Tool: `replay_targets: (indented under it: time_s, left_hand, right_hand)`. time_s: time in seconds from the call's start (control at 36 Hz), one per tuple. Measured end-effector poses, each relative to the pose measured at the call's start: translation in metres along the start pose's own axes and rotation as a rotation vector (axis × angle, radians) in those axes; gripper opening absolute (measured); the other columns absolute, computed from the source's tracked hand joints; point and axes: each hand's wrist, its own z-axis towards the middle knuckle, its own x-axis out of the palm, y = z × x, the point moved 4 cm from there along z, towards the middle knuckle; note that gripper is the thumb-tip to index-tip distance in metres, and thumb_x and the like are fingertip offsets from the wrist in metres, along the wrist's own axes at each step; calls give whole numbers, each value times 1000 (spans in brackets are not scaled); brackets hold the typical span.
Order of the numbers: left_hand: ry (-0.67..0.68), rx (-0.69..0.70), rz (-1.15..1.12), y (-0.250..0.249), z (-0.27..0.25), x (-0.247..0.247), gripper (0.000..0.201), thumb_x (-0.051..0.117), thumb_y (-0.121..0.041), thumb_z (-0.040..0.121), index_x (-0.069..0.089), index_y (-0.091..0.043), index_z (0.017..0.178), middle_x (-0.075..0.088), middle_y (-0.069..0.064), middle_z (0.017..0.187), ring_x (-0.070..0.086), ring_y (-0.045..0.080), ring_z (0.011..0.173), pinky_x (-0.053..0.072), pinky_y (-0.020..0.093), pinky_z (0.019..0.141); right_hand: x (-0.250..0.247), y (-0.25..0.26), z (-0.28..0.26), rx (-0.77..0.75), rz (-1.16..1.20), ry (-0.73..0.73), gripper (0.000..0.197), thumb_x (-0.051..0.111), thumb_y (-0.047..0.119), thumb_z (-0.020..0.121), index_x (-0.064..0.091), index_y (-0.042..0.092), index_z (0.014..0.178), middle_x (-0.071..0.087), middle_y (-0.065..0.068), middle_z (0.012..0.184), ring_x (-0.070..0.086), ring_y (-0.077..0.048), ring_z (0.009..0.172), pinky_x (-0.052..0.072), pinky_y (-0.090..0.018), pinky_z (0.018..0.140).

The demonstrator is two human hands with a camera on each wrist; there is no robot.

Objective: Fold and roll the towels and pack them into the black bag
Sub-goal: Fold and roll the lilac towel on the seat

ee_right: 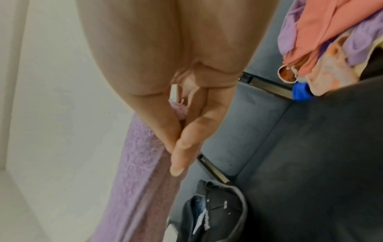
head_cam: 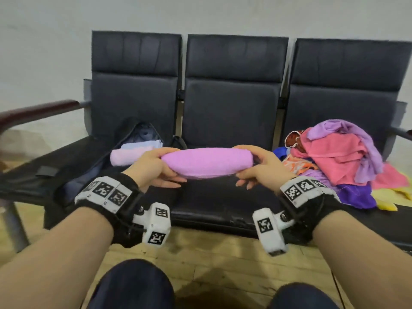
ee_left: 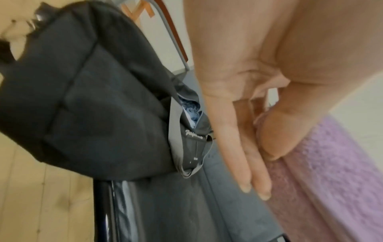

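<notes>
Pink terry, the rolled towel hung between my hands, left hand and right hand each grasping an end. Left of my left hand the black bag already held two rolls; right of my right hand a pile of towels lay unfolded, so I judged most remained.

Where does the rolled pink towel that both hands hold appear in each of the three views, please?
Head: the rolled pink towel lies level at centre, between both hands.
Left wrist: it fills the lower right.
Right wrist: it runs down the lower left.
Shared landmark: the black bag.
</notes>
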Motion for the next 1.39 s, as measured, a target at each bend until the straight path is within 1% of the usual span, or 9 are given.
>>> replay_targets:
  time_s: [0.17,0.39,0.56,0.69,0.81,0.89,1.03,1.17,1.39]
  left_hand:
    - [-35,76,-195,-24,-36,-41,63,34,27,78,67,-18,106,54,7,126,56,33,114,57,46,84]
    - [-151,57,-272,-51,-61,-70,54,62,-23,66,60,-12,118,47,10,134,59,34,109,59,41,73]
    - [-294,103,-93,-49,-41,-97,20,59,-30,92,57,-20,109,53,4,121,55,26,110,57,43,79]
    - [-338,98,-106,-37,-17,-120,19,63,-33,91,58,-17,101,56,11,118,58,26,104,56,36,64]
    - [-443,114,-120,-27,8,-141,31,73,-43,80,55,-19,88,54,7,102,55,23,92,52,32,59]
    - [-527,121,-104,-18,27,-164,40,79,-51,63,53,-23,76,53,4,92,52,22,89,50,42,76]
    - [-549,106,-71,-7,58,-198,33,81,-37,67,51,-22,68,54,4,86,51,23,87,47,42,77]
    - [-618,119,-106,3,84,-233,32,80,-21,74,51,-23,62,55,4,83,53,23,87,45,39,76]
    - [-716,89,-81,14,117,-289,28,81,-12,71,56,-24,68,61,6,100,57,25,100,45,39,90]
  right_hand:
    - [27,50,-10,35,91,22,58,54,-19,77,63,23,115,69,-15,95,64,-19,52,46,-22,42]
    - [64,86,-1,196,306,24,63,34,-27,77,63,18,112,62,-21,97,66,-30,67,57,-31,63]
    - [94,96,25,394,634,83,36,33,1,81,57,4,108,56,-21,114,57,-35,80,53,-30,48]
    - [113,91,68,466,507,60,39,37,41,101,57,10,89,61,-11,85,57,-25,73,50,-30,51]
    - [138,84,105,412,360,18,19,48,33,99,55,20,87,57,-6,104,57,-18,83,51,-33,78]
    - [155,84,125,389,227,-4,16,53,17,96,56,20,111,52,-9,121,53,-26,98,52,-33,64]
    - [184,76,169,501,277,59,40,49,12,94,46,28,130,46,-10,129,51,-37,111,56,-41,55]
    - [205,66,205,596,269,117,28,53,13,86,50,4,112,57,-17,106,59,-33,93,50,-50,91]
    - [258,58,264,635,193,213,39,48,5,81,44,3,119,48,-19,104,55,-33,76,52,-42,70]
